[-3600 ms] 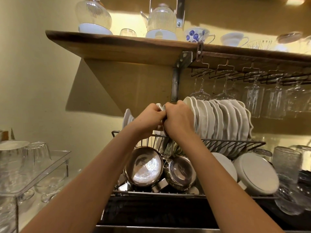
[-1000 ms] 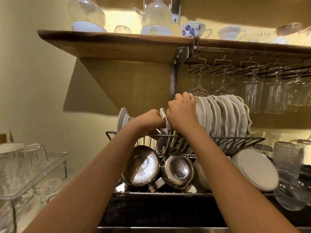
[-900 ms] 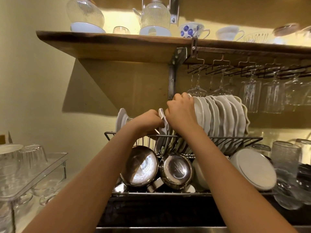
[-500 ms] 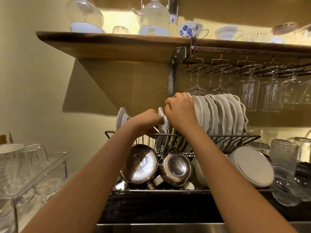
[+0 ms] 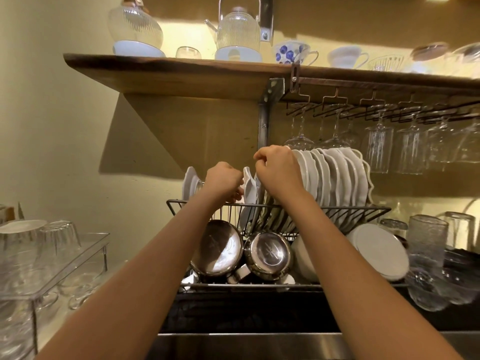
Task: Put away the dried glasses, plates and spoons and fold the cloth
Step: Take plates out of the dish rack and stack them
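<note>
A row of white scalloped plates (image 5: 337, 175) stands upright in the top tier of a black wire dish rack (image 5: 363, 209). My right hand (image 5: 278, 170) is at the left end of that row, fingers curled over the rim of the leftmost plate, which it mostly hides. My left hand (image 5: 224, 181) is just to its left, fingers curled against a smaller white plate (image 5: 250, 184) standing in the rack between the two hands. Another white plate (image 5: 191, 183) stands at the rack's far left. No cloth or spoons are visible.
Two steel bowls (image 5: 220, 248) and white dishes (image 5: 379, 252) fill the lower tier. Stemmed glasses (image 5: 376, 149) hang under the wooden shelf (image 5: 181, 71) close above the plates. Tumblers (image 5: 426, 245) stand right; a clear stand of glasses (image 5: 52, 242) left. A sink edge (image 5: 249, 344) lies below.
Since 3.6 s ago my right hand rose from beside the left hand to the top of the plate row. Over the last second both hands have hardly moved.
</note>
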